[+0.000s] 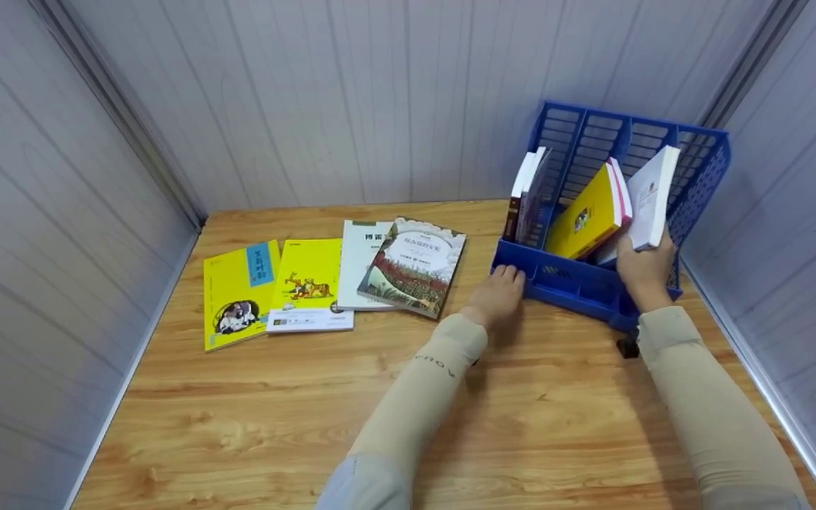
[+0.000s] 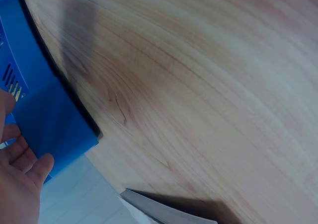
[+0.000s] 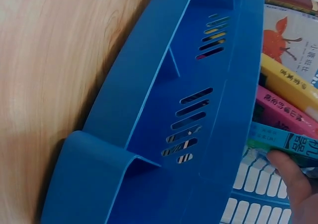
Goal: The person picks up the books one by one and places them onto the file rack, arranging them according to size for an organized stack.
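Observation:
A blue slatted book rack (image 1: 569, 290) stands at the back right of the wooden table. My left hand (image 1: 499, 292) grips its front left corner; in the left wrist view the fingers (image 2: 40, 168) curl at the blue panel's edge. My right hand (image 1: 645, 265) holds a thick white-covered book (image 1: 647, 202), tilted inside the rack's right part. In the right wrist view a finger touches the lower end of a teal book spine (image 3: 278, 137). Beside it lean a yellow book (image 1: 581, 216) and a pink-spined book (image 3: 283, 110). Thinner books (image 1: 525, 195) stand at the rack's left end.
Left of the rack lie two yellow books, one with a blue label (image 1: 241, 290) and one with a tiger picture (image 1: 309, 283). A landscape-cover book (image 1: 415, 265) overlaps a pale book (image 1: 362, 265). Panelled walls (image 1: 380, 106) enclose the table (image 1: 252, 425).

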{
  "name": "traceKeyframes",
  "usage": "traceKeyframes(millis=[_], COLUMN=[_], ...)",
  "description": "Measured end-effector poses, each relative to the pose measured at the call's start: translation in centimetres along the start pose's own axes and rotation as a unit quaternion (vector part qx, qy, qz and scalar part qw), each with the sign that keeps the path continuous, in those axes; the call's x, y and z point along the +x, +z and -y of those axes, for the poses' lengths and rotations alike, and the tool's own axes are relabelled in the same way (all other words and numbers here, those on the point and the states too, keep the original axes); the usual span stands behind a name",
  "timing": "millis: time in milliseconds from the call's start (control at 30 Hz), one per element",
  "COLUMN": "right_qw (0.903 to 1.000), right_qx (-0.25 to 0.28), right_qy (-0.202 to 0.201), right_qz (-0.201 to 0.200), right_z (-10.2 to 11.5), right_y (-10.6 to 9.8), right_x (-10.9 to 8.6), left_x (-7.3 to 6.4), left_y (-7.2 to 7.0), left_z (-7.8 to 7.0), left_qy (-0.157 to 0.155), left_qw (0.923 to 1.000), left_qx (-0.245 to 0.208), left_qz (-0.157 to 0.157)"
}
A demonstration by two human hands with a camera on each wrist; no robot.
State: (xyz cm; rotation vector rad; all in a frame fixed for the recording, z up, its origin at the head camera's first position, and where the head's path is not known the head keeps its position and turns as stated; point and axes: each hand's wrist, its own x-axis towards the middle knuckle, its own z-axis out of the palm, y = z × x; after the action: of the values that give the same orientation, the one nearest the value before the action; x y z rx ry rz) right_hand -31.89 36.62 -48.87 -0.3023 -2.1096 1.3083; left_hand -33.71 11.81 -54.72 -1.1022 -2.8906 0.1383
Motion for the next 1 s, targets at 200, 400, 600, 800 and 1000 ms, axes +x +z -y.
traceKeyframes(millis=[200, 400, 600, 800, 1000], right_qw=[0.9994, 0.9975, 0.9956, 0.9951, 0.9932], right_qx=[-0.023, -0.06, -0.061, -0.063, -0.089], right_qy=[0.011, 0.018, 0.041, 0.047, 0.047], right_qz=[0.023, 0.032, 0.059, 0.06, 0.057], right_z=[-0.3, -0.5, -0.3, -0.2, 0.0], right_y=[0.4, 0.8, 0.9, 1.1, 1.6], right_x=[0.8, 1.4, 2.2, 3.1, 3.8], left_x=[0.0, -0.1, -0.2, -0.4, -0.5], left_y=[0.0, -0.1, -0.5, -0.3, -0.1], left_z=[-0.1, -0.4, -0.3, -0.2, -0.1], left_qy=[0.001, 0.006, 0.004, 0.012, 0.013], left_qw=[1.0, 0.9997, 0.9999, 0.9999, 0.9998], left_qx=[0.003, 0.025, 0.013, 0.009, 0.013], left_qz=[0.002, 0.001, 0.01, 0.005, -0.002])
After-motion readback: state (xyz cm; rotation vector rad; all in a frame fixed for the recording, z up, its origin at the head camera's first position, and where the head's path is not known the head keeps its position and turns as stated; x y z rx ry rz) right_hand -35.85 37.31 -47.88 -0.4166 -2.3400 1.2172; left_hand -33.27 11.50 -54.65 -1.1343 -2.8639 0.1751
